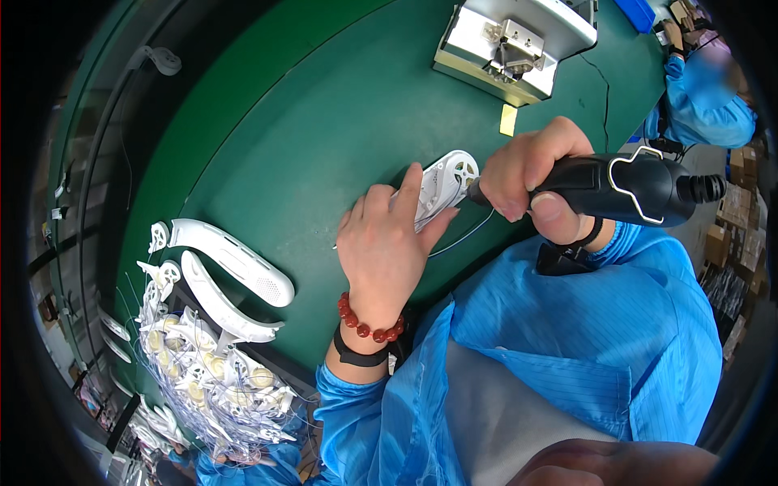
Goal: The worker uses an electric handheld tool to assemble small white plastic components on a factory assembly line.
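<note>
A white plastic housing [442, 185] with a round spoked end lies on the green table in front of me. My left hand [382, 231] rests over its left part and steadies it between spread fingers and thumb, which hide much of it. In my right hand [535, 174] is a black electric screwdriver [632, 188] with a wire hanging loop, held almost level. Its tip points left and meets the housing beside the spoked end; the exact contact spot is hidden. A thin pale cable [463, 238] curves from near the housing toward me.
Two curved white shells [235, 261] lie at left, beside a heap of white parts with tangled wires [215, 381]. A metal fixture [519, 53] and a yellow paper slip [508, 120] are at the far side. Another person [703, 109] sits at far right, near a blue bin [637, 13].
</note>
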Demonstrator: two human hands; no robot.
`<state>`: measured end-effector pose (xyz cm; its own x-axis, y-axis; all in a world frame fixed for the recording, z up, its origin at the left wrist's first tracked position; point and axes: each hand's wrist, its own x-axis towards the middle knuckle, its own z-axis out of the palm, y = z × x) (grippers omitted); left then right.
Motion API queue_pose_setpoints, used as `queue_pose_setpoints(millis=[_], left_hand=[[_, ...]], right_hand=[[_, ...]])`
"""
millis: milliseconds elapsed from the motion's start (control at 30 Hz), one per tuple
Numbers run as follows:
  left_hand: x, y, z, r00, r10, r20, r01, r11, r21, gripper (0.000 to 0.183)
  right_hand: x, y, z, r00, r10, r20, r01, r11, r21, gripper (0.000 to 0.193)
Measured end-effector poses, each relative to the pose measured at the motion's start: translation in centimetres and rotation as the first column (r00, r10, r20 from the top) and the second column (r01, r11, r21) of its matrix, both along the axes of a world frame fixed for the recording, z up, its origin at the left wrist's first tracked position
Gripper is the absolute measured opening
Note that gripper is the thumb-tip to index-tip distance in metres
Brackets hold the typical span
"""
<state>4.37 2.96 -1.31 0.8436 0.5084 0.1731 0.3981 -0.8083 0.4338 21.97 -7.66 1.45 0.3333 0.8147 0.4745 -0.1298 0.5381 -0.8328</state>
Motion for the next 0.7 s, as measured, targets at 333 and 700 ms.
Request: queue_pose_setpoints(millis=[333,700], left_hand=[[-0.1,0.0,0.2,1.0,-0.004,-0.009,0.004,1.0,0.01,0.057],[0.0,0.2,0.8,1.0,-0.012,-0.017,0.011,1.0,-0.014,0.064]], right_hand=[[-0.5,-0.3,1.0,0.999,0.002,0.035,0.001,0.996,-0.088,0.03],[2.3,0.0,3.6,0.999,0.032,-0.033,-0.037,0.984,-0.174,0.033]])
